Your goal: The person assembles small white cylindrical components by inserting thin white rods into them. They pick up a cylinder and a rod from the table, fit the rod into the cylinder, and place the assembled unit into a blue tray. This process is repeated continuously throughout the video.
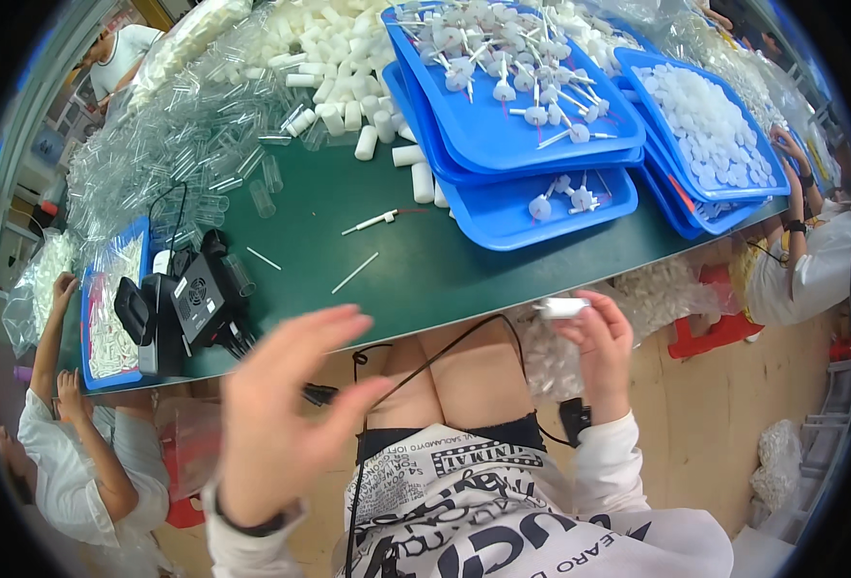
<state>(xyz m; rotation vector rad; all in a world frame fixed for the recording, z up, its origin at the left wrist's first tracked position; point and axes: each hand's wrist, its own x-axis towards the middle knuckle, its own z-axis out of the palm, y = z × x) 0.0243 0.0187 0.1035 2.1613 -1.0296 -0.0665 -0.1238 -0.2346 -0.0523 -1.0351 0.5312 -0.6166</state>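
Observation:
My right hand pinches a small white plastic cylinder between thumb and fingers, just off the table's near edge. My left hand is raised over the near edge, slightly blurred; its fingers and thumb stand apart with nothing between them. On the green table beyond it lie a thin white stick, a shorter stick and a white stick-like part with a red thread.
Stacked blue trays hold white discs on sticks; another blue tray holds white caps. Clear tubes and white cylinders pile up behind. Black boxy devices with cables stand left. Co-workers' arms show at both sides.

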